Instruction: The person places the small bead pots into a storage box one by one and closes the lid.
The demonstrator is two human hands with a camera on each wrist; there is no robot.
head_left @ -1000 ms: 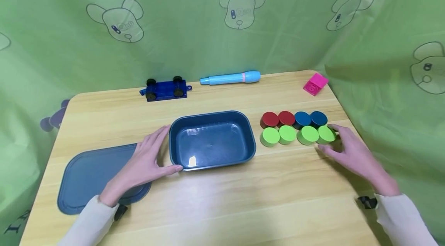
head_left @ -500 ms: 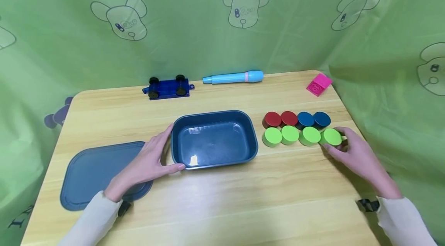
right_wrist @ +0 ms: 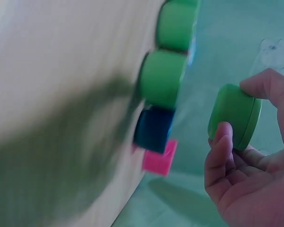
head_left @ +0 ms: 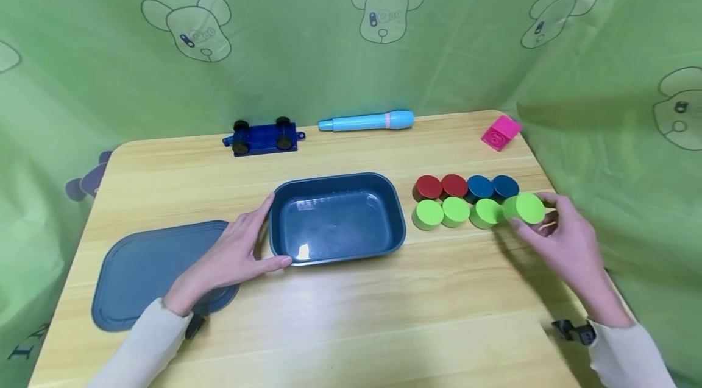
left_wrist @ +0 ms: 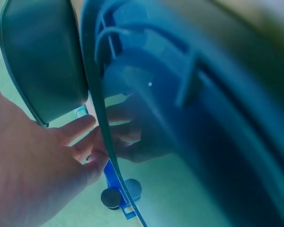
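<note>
My left hand (head_left: 233, 260) rests at the left side of a dark blue rectangular box (head_left: 334, 226), its fingers extended along the left edge and the thumb at the near left corner. In the left wrist view those fingers lie beside the box (left_wrist: 42, 56). My right hand (head_left: 570, 248) pinches a short green cylinder (head_left: 528, 208) between thumb and fingers. A seam runs round that cylinder (right_wrist: 234, 113) in the right wrist view, where it is off the table. Left of it stand three more green cylinders (head_left: 428, 215), with two red cylinders (head_left: 428, 187) and two blue cylinders (head_left: 479, 188) behind.
A flat blue lid (head_left: 148, 272) lies left of the box, partly under my left forearm. Along the back are a blue wheeled toy chassis (head_left: 263, 138), a light blue pen-shaped stick (head_left: 366, 122) and a pink block (head_left: 501, 132). Green curtain (head_left: 307, 41) surrounds the table.
My right hand has closed on the rightmost green cylinder and raised it off the table. My left hand remains by the box.
</note>
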